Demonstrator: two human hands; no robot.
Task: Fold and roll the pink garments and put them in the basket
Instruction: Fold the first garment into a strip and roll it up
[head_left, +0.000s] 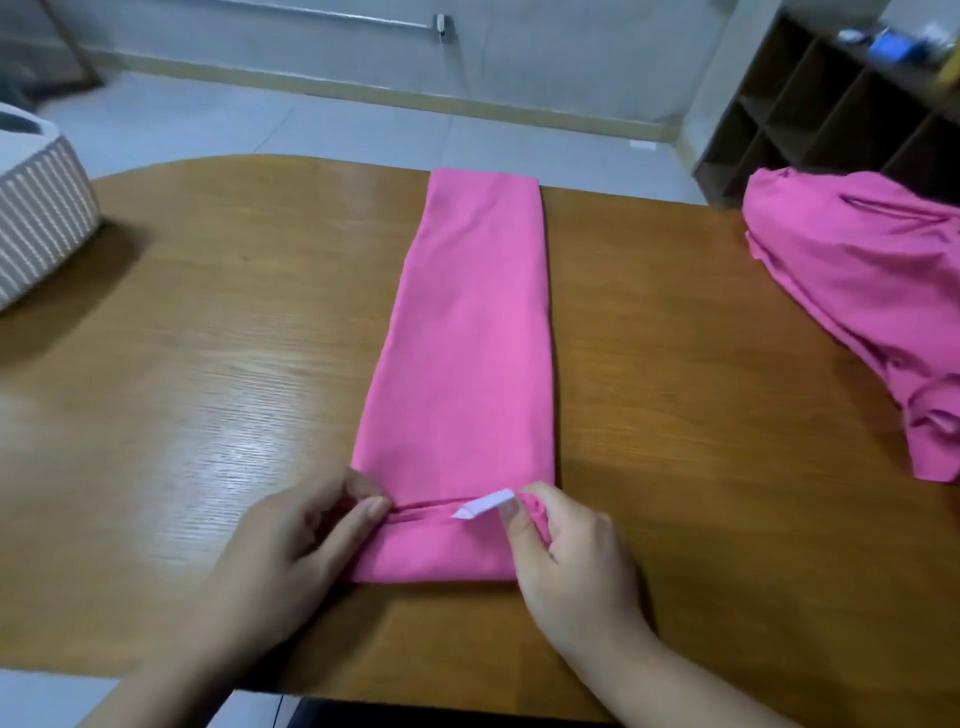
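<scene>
Wooden desk: folded pink garment runs lengthwise away from person; left hand and right hand pinch its near, turned-over end.

wooden table, cubby shelf; tiled floor

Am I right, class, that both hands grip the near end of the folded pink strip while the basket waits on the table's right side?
Not quite. The head view shows the basket on the table's left side. The right side holds the unfolded pink pile. Both the left hand and right hand do grip the folded pink strip at its near end.
</scene>
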